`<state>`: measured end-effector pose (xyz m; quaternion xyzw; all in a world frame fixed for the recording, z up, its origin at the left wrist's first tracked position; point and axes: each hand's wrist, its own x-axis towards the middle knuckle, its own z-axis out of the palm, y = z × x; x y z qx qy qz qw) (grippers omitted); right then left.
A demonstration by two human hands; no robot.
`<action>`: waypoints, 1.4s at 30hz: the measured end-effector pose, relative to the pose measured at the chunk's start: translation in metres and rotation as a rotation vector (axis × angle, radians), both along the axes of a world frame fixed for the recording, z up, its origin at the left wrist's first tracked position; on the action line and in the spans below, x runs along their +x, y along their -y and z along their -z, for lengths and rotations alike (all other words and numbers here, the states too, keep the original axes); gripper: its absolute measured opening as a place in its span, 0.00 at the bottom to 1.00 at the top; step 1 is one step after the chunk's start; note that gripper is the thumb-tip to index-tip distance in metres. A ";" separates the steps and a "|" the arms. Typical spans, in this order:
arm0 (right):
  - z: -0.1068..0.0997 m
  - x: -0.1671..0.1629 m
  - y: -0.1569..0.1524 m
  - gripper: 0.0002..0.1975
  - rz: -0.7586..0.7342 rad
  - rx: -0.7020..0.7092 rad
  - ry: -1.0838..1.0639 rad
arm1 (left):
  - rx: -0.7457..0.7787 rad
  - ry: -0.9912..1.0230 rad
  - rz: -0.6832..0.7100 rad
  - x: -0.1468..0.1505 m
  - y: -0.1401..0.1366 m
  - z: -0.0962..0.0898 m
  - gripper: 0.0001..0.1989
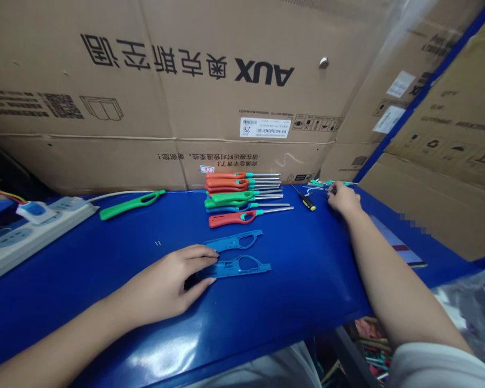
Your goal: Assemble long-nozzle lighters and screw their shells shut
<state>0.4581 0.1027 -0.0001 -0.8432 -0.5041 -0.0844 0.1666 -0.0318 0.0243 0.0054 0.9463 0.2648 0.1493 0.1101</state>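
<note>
Two blue lighter shell halves lie on the blue table before me. My left hand [184, 275] has its thumb and fingers around the left end of the nearer shell half [248, 265]. Just beyond lies the other shell half [236, 241], close to my fingertips. My right hand [343, 199] reaches to the back right, fingers bent together at a small heap of green parts with white wires [317, 184]. What those fingers pinch is too small to make out. A black-and-yellow screwdriver [307, 201] rests left of that hand.
Stacked red, green and blue long-necked lighters [230, 200] lie at the back middle. Left of them are a green lighter shell [131, 205], two tiny pins [158, 243] and a white power strip [44, 231]. Cardboard [165, 108] walls the back. A flat sheet [400, 242] lies right.
</note>
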 end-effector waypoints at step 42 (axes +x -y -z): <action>-0.011 -0.223 0.088 0.06 -1.455 0.198 -0.252 | -0.175 0.597 -0.239 0.022 0.022 -0.009 0.09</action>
